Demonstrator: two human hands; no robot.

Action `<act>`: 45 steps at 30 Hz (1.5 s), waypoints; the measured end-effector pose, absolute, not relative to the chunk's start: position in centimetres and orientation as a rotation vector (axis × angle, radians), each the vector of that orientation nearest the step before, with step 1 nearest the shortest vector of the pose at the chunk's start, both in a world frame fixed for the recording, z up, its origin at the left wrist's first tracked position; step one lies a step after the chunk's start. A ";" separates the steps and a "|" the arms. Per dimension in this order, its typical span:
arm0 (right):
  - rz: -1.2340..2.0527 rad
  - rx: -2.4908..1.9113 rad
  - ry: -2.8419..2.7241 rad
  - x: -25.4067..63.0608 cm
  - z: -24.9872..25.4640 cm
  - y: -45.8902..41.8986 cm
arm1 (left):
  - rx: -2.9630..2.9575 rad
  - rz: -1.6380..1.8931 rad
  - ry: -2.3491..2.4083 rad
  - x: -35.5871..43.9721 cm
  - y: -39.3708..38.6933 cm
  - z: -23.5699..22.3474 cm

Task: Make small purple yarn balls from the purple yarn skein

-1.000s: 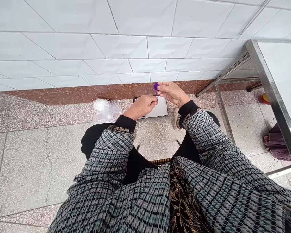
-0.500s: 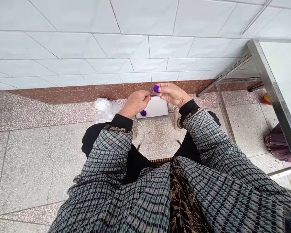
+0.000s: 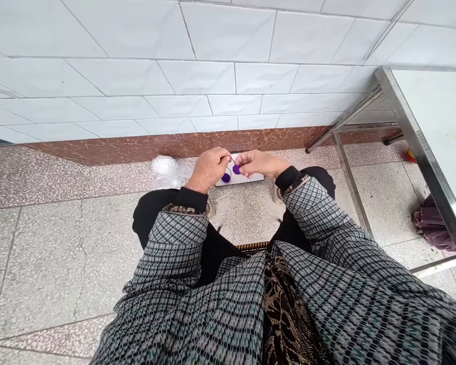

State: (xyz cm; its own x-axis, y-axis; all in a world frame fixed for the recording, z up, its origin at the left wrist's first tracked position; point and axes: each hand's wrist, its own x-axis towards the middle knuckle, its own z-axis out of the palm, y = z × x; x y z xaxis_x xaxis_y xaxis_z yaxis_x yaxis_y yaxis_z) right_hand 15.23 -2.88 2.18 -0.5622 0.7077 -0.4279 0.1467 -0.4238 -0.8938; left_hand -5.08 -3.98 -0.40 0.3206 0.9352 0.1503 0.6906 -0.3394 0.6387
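Yarn piece (image 3: 236, 170), small, purple and fuzzy, is pinched in the tips of the right hand (image 3: 263, 165), so that hand is nearest. It lies right of the left hand (image 3: 209, 170) and a bit lower; it looks round, with no long side. A thin dark strand (image 3: 232, 160) runs to it from the left hand's pinched fingers. Below, a soft purple ball (image 3: 226, 178) rests on a flat, smooth white board (image 3: 247, 179).

Left hand (image 3: 210, 168) pinching strand (image 3: 233, 160), right hand (image 3: 263, 165) holding purple ball (image 3: 236, 170)
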 end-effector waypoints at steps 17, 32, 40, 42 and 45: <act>2.045 -1.407 -1.169 16.7 -3.6 -10.1 | 2.183 0.510 1.368 -3.1 -9.7 -5.7; 1.769 -1.579 -0.808 18.9 -4.4 -12.7 | 2.281 0.481 0.938 0.2 -10.0 -5.8; 1.932 -1.264 -0.804 18.9 -1.4 -13.0 | 2.061 0.529 1.099 -0.3 -8.4 -6.3; 1.882 -1.172 -0.718 18.9 -1.1 -12.6 | 2.049 0.510 1.039 0.2 -8.6 -6.5; 1.756 -1.202 -0.649 19.2 -1.1 -12.2 | 2.101 0.498 0.915 0.9 -9.0 -6.8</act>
